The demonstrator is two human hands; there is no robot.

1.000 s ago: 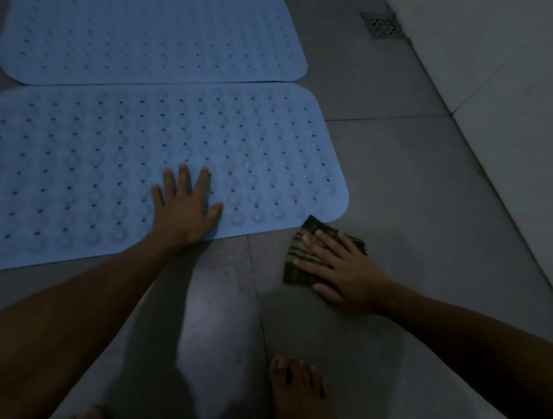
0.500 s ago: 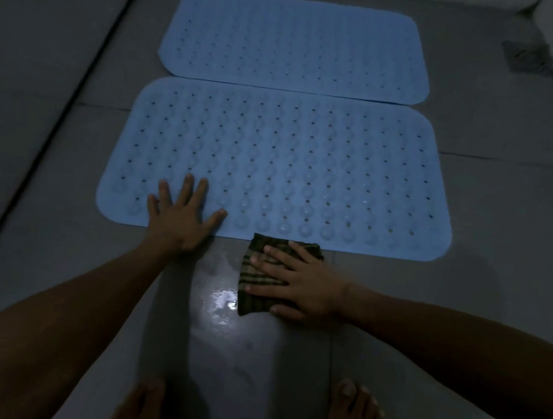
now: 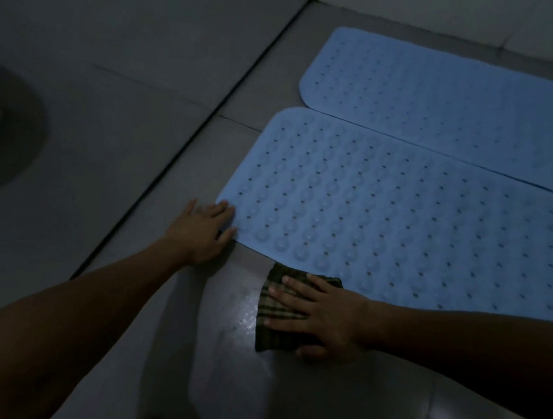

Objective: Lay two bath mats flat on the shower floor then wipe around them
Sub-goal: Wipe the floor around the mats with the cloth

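Bath mats, head view: near mat (image 3: 404,224), blue w/ bumps + holes, lies flat on grey tile shower floor (image 3: 281,399), centre to 3 o'clock of frame. Far mat (image 3: 452,105) also flat, at 1 o'clock, long edges just beside each other, narrow gap btwn. L hand (image 3: 202,230) at 9 o'clock of near mat, fingers straight, palm down on floor, fingertips touching mat's near-left corner; grasping nothing. R hand (image 3: 322,312) at 6 o'clock of near mat, flat, fingers spread, pressing on dark plaid cloth (image 3: 282,313); not curled round it. Cloth on floor, top edge touching mat's near edge. Wet sheen on tile at cloth's 9 o'clock. Dark grout line (image 3: 185,150) runs diag at 10 o'clock. Lighting dim.
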